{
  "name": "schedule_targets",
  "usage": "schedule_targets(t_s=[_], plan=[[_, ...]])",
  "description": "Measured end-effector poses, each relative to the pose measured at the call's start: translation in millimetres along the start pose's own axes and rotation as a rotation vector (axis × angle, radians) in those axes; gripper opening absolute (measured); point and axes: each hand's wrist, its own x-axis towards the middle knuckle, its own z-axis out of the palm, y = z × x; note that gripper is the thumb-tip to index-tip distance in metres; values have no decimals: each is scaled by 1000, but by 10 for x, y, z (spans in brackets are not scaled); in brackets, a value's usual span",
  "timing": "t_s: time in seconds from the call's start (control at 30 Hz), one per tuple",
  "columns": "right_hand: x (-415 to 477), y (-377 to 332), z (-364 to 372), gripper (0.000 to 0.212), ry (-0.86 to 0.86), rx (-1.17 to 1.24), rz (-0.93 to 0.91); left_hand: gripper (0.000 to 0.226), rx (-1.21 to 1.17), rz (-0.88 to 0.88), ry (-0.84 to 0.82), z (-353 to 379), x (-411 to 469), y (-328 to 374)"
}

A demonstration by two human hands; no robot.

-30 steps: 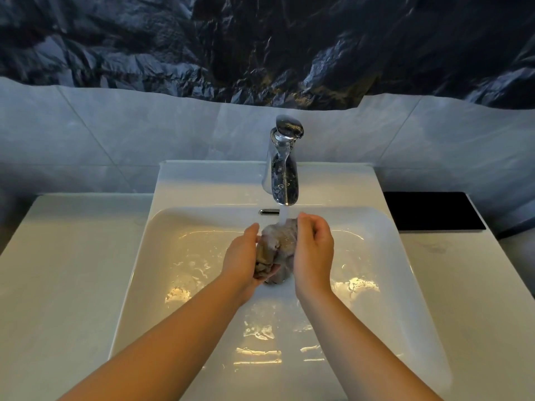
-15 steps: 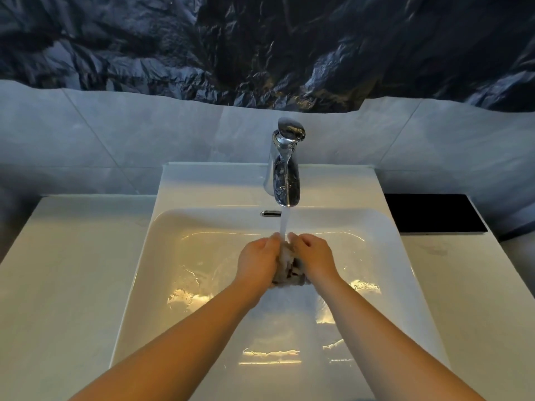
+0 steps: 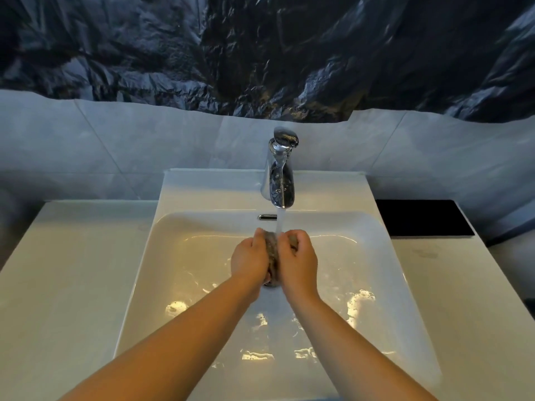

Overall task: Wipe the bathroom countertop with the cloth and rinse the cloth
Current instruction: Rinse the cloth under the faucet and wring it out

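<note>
A small grey-brown cloth [image 3: 272,250] is bunched into a wad between my two hands over the middle of the white sink basin [image 3: 179,256]. My left hand [image 3: 249,259] grips its left side and my right hand [image 3: 298,261] grips its right side, so most of the cloth is hidden. A stream of water [image 3: 279,221] falls from the chrome tap [image 3: 280,172] straight onto the top of the cloth. The pale countertop [image 3: 72,270] runs along both sides of the basin.
A flat black rectangular object [image 3: 422,217] lies on the counter at the back right. Grey tiles [image 3: 115,134] and a dark crinkled sheet [image 3: 260,47] cover the wall behind the tap. Water pools and glints in the basin floor [image 3: 260,354].
My hands have pressed closer together and squeezed the cloth into a tighter wad, leaving less of it showing. The water keeps running onto it.
</note>
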Motion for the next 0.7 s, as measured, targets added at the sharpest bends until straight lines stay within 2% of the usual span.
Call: schedule_targets(t_s=[0.1, 0.17, 0.27, 0.37, 0.47, 0.53, 0.7], plan=[[248, 62, -171, 16, -32, -191, 45, 43, 13, 64, -30, -83, -23, 89], [399, 28, -364, 20, -89, -366, 19, 45, 115, 112, -47, -216, 0, 112], [523, -244, -589, 28, -98, -451, -205, 53, 239, 171, -49, -416, 15, 116], [548, -757, -609, 42, -80, -429, -503, 48, 395, 273, -17, -563, -31, 92], [578, -1164, -482, 52, -162, -537, -712, 48, 457, 312, 32, -690, -82, 72], [614, -1223, -406, 51, -190, -635, -721, 47, 457, 311, 35, -777, -104, 57], [469, -1099, -384, 51, -164, -670, -722, 51, 413, 276, 24, -985, -221, 49]])
